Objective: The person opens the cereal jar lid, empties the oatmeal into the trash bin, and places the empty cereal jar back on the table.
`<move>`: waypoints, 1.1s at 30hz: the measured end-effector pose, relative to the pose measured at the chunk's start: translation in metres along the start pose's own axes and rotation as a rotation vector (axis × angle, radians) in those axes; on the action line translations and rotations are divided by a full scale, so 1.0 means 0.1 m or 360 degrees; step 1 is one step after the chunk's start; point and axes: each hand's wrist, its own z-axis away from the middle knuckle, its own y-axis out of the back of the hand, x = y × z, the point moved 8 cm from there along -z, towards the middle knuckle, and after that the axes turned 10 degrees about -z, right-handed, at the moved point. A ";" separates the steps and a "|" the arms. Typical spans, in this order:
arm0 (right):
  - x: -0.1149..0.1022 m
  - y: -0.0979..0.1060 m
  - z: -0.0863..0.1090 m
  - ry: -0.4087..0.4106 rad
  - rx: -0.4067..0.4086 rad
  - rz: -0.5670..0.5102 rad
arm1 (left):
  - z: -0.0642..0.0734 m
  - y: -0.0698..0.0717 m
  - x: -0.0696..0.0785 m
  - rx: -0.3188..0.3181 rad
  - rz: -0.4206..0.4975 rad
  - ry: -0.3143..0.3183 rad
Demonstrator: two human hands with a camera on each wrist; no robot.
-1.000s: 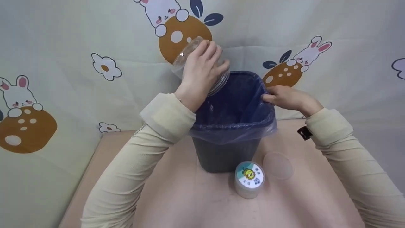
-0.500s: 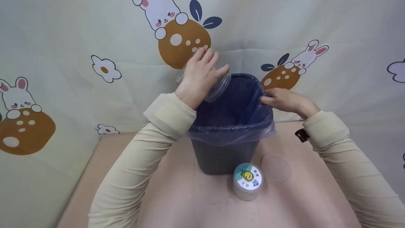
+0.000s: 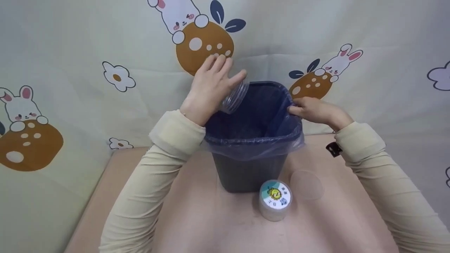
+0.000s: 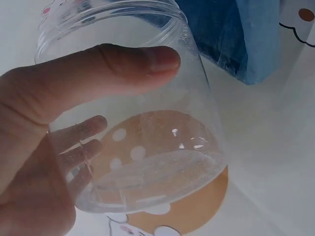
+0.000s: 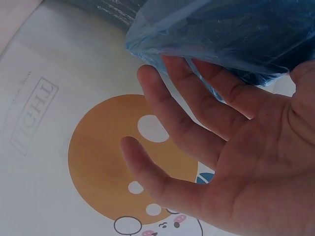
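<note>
In my left hand (image 3: 211, 82) is a clear plastic jar (image 4: 197, 93), tipped with its ridged mouth at the left side of the trash bin's opening. My left thumb lies along the jar's near wall, and the other fingers show through it from behind. The grey trash bin (image 3: 249, 172) stands upright, lined with a translucent blue bag (image 3: 260, 149) folded over its rim. My right hand (image 3: 316, 109) pinches the bin's right rim through the bag, thumb on the inner side. Its other fingers (image 5: 187, 128) reach along the outside, the lower ones spread apart.
Before the bin stands a small round tub (image 3: 276, 200) with a sunflower label on top. A translucent round lid (image 3: 307, 184) lies flat beside it on the pinkish table (image 3: 197, 218). A printed rabbit curtain (image 3: 154, 105) hangs close behind the bin.
My left hand has lowered with the jar, whose raised base has sunk, and shifted slightly left. The right hand keeps its hold on the bin's rim.
</note>
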 end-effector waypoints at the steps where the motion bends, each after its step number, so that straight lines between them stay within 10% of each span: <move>1: 0.00 0.00 0.00 0.0001 0.0004 0.0001 | 0.03 0.00 -0.05 0.0023 0.0106 0.0015; 8: 0.02 -0.01 -0.01 -0.0019 0.0010 -0.0025 | 0.24 -0.33 -0.44 -0.0128 0.0987 0.0219; 19: 0.06 -0.01 0.02 -0.0035 -0.0003 -0.0126 | 0.85 -0.87 -0.77 0.0239 0.1648 0.0611; 23: 0.06 0.00 0.03 -0.0060 0.0013 -0.0148 | 1.12 -1.16 -0.72 0.0262 0.1901 0.0745; 33: 0.06 0.00 0.04 -0.0050 0.0002 -0.0144 | 1.56 -1.89 -0.28 -0.0042 0.2201 0.0913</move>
